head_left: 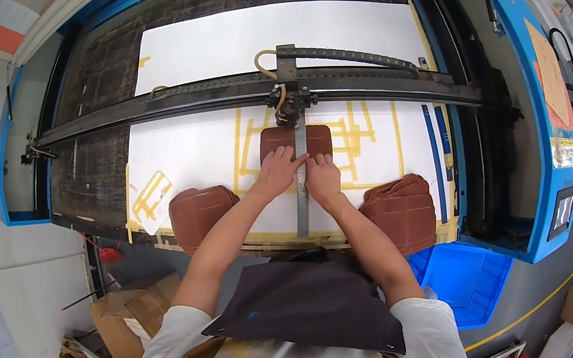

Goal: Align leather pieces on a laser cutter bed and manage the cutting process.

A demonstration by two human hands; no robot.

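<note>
Far to the left of the left hand's grip, a stack of brown leather pieces (199,211) lies near the front edge of the white sheet (194,141) that covers the machine bed. The left hand (277,170) lies flat, fingers spread and released, pressing on the lower left part of a brown leather piece (296,143); it clasps nothing. Just right of that grip, a metal ruler (302,185) runs from the piece toward the person, between the two hands. The right hand (322,177) presses down just beside the ruler, fingertips on the leather piece's lower right edge, open rather than clenched. Directly above both grips hangs the cutter head (291,98) on its dark gantry rail (240,92). Further right of the right grip rests a second stack of brown leather (402,210), and beyond it a blue bin (464,273).
</note>
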